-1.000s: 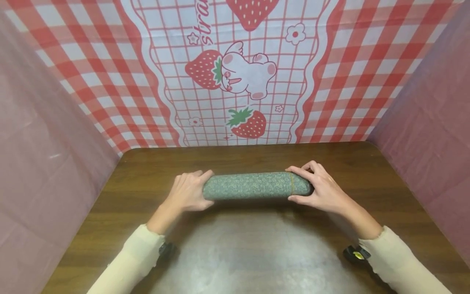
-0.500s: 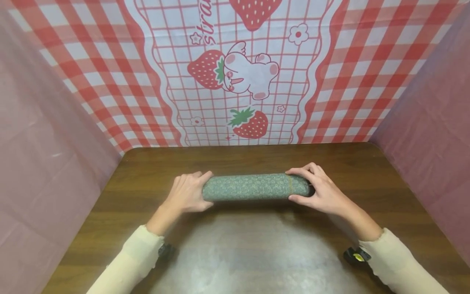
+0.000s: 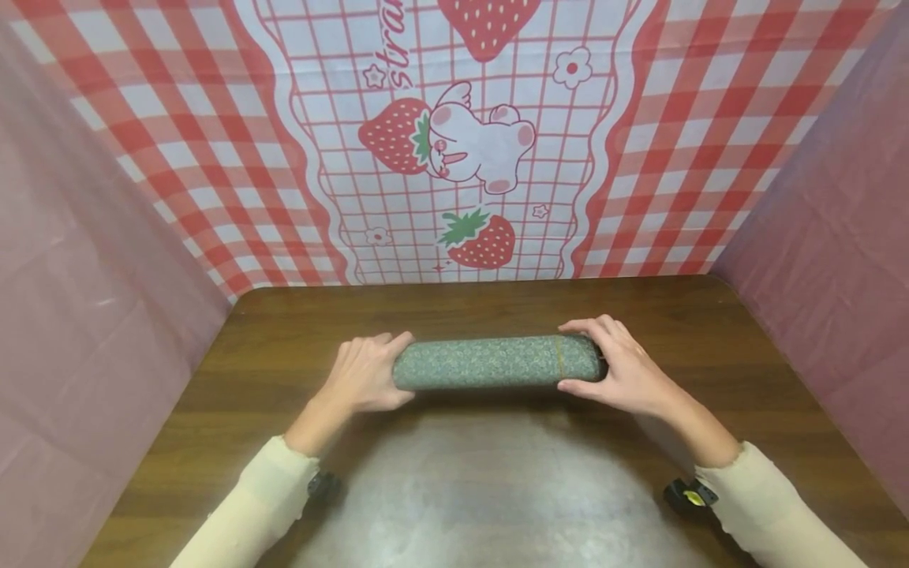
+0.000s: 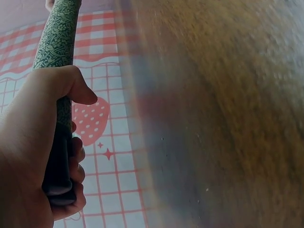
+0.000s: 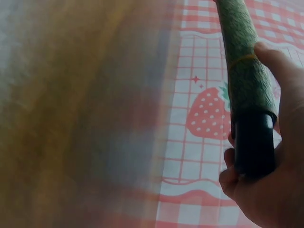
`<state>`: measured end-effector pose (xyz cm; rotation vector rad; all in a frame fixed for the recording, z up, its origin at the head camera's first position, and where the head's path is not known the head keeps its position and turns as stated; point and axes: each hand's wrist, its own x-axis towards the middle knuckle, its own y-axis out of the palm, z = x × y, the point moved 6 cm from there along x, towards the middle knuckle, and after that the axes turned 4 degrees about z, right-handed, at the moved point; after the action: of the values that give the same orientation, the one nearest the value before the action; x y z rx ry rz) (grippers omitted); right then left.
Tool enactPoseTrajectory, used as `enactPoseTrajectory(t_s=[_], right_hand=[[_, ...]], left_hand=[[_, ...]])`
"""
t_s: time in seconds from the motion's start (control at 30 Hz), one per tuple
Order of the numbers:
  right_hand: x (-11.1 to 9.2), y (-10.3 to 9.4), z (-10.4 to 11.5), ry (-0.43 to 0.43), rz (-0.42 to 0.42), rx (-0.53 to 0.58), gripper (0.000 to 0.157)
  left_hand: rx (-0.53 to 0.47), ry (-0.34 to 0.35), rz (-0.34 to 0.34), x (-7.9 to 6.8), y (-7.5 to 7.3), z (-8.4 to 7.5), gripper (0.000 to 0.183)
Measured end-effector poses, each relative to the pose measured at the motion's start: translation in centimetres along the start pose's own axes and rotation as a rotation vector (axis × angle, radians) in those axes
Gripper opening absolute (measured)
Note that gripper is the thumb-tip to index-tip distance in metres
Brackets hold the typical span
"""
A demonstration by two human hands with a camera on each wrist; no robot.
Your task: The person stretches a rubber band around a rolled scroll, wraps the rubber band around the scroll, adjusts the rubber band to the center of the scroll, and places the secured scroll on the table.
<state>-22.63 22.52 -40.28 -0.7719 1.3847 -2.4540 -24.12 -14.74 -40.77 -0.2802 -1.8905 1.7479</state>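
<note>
A long green cylinder (image 3: 483,363) with a small floral pattern lies crosswise in the head view, held level over the table. What kind of thing it is cannot be told. My left hand (image 3: 364,372) grips its left end, thumb along the near side. At the other end, my right hand (image 3: 628,369) holds it between thumb and fingers, close to a thin yellow band (image 5: 243,60). Both ends are black: the wrist views show a dark, rounded left end (image 4: 58,164) inside the left fingers and a smooth black right end (image 5: 254,145) against the right palm.
A brown wooden table (image 3: 454,489) spreads beneath, with a bright reflection near its front. Behind it hangs a red-and-white checked strawberry cloth (image 3: 284,197). Pink cloth walls (image 3: 85,276) close in both sides. Dark wrist cameras (image 3: 689,493) hang under the cream sleeves.
The right fingers on the far side have lifted slightly and shifted toward the cylinder's right end. Otherwise, both hands and the cylinder stay almost in place.
</note>
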Motion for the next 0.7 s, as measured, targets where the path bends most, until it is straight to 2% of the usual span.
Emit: enactPoseTrajectory(t_s=[0.1, 0.27, 0.43, 0.7], right_hand=[[0.04, -0.21, 0.19, -0.012, 0.014, 0.009, 0.075], [0.0, -0.29, 0.23, -0.039, -0.01, -0.009, 0.075], [-0.08, -0.28, 0.16, -0.011, -0.032, -0.026, 0.076], [0.03, -0.35, 0.39, 0.012, -0.016, -0.042, 0.077]], left_hand=[[-0.004, -0.008, 0.006, -0.1, -0.1, 0.08, 0.079], [0.005, -0.001, -0.007, -0.05, -0.25, 0.04, 0.08], [0.009, 0.015, -0.016, 0.21, -0.28, -0.21, 0.08], [-0.004, 0.004, 0.005, 0.26, -0.02, -0.38, 0.081]])
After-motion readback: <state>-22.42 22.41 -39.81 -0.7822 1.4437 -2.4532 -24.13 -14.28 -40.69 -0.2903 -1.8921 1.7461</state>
